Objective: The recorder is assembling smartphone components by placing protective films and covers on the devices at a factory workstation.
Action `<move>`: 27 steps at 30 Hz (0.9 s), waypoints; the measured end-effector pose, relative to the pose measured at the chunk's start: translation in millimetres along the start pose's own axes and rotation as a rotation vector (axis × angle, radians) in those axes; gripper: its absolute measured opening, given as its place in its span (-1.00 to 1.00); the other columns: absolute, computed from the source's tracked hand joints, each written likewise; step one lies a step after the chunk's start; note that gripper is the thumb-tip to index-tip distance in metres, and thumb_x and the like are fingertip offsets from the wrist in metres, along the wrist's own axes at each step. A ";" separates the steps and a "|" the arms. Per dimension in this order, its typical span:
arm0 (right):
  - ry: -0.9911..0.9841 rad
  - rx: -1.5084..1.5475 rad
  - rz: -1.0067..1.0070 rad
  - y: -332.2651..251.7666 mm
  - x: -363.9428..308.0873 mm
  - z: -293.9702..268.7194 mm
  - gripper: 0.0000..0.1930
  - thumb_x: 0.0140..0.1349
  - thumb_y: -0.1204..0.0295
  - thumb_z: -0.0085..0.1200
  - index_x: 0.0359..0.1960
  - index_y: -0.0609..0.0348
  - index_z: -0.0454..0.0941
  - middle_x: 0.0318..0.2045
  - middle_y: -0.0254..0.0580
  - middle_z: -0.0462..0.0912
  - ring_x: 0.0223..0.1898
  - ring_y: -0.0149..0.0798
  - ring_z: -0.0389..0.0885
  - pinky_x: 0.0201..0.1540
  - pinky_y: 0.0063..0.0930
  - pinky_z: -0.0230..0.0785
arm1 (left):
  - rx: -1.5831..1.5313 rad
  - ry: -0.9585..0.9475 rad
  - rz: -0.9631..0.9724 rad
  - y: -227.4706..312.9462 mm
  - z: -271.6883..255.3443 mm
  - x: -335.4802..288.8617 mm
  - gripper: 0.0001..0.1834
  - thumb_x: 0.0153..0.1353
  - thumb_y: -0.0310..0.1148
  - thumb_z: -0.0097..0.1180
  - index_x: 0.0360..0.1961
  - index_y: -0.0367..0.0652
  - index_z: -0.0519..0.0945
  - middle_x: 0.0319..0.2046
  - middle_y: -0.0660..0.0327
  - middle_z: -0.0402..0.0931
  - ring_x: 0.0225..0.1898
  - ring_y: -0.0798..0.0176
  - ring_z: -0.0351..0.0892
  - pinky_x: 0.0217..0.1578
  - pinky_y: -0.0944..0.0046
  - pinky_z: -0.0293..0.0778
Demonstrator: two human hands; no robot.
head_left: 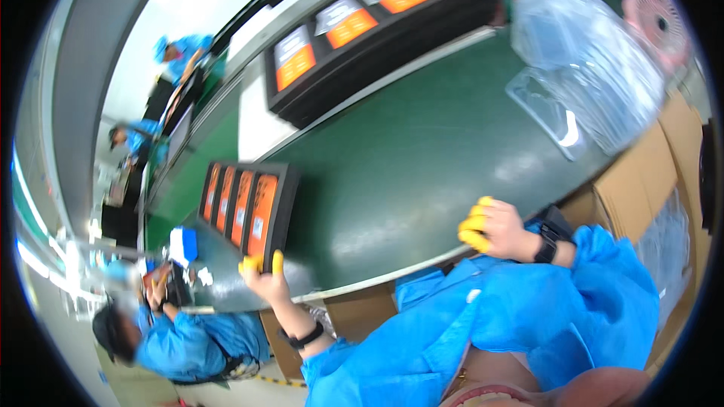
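A black tray (282,211) with several orange panels in its compartments lies at the left of the green work surface. My left hand (265,280), with yellow finger covers, is at the near end of this tray, its thumb and fingers about the edge. To the right, my right hand (498,230) is by the near edge of the surface. Its yellow-covered fingers are curled in, and nothing shows in them. It touches no tray.
A long black tray (385,26) with orange-and-white cards stands at the back. Clear plastic covers (584,60) lie at the right beside a pink fan (654,19). Cardboard boxes (633,173) are at the near right. A co-worker (188,343) in blue works at the left.
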State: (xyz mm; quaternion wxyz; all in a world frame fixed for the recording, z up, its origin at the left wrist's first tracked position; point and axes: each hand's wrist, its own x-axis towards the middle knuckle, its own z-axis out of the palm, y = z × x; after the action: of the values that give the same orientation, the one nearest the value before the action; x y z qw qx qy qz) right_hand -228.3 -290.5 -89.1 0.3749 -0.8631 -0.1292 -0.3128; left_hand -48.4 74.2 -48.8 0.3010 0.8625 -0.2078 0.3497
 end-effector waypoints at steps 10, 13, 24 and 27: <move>0.358 -0.603 0.206 21.3 22.2 -96.2 -0.73 -0.18 0.45 0.14 -0.35 0.11 0.46 -0.41 -0.16 0.46 -0.33 -0.08 0.40 -0.29 -0.31 0.31 | 0.197 -0.385 0.069 157.4 54.9 -31.0 -0.61 -0.32 -0.24 0.33 -0.61 -0.31 0.44 -0.64 0.07 0.38 -0.46 0.01 0.35 -0.45 0.13 0.29; 0.316 -0.800 0.315 66.2 2.6 -101.0 -0.77 -0.15 0.45 0.11 -0.37 0.14 0.47 -0.43 -0.13 0.44 -0.35 -0.08 0.39 -0.31 -0.30 0.31 | 0.195 -0.308 0.087 178.3 77.5 -22.5 -0.61 -0.28 -0.21 0.31 -0.62 -0.32 0.45 -0.65 0.08 0.38 -0.45 0.01 0.35 -0.43 0.13 0.29; -0.044 1.421 0.417 4.4 -2.7 -158.7 -0.81 0.17 0.39 -0.09 -0.24 0.22 0.41 -0.49 -0.49 0.36 -0.50 -0.59 0.23 -0.48 -0.76 0.13 | -0.162 -0.274 0.014 199.3 91.0 -31.8 -0.76 -0.05 -0.34 0.18 -0.50 -0.32 0.50 -0.56 0.09 0.42 -0.43 0.11 0.36 -0.39 0.24 0.31; -0.013 0.574 0.918 29.5 -15.5 -143.6 -0.82 0.16 0.36 -0.09 -0.28 0.19 0.44 -0.56 -0.47 0.35 -0.53 -0.63 0.21 -0.52 -0.78 0.08 | -0.127 -0.294 0.088 191.9 97.1 -34.2 -0.79 -0.05 -0.36 0.17 -0.48 -0.31 0.50 -0.55 0.09 0.43 -0.44 0.12 0.37 -0.38 0.23 0.30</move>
State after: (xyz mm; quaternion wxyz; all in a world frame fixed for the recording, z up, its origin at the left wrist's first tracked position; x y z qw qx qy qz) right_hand -290.4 -415.1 -40.6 0.6930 -0.6956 0.1787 -0.0636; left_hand -134.0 -125.9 -57.7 0.3058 0.8737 -0.3088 0.2185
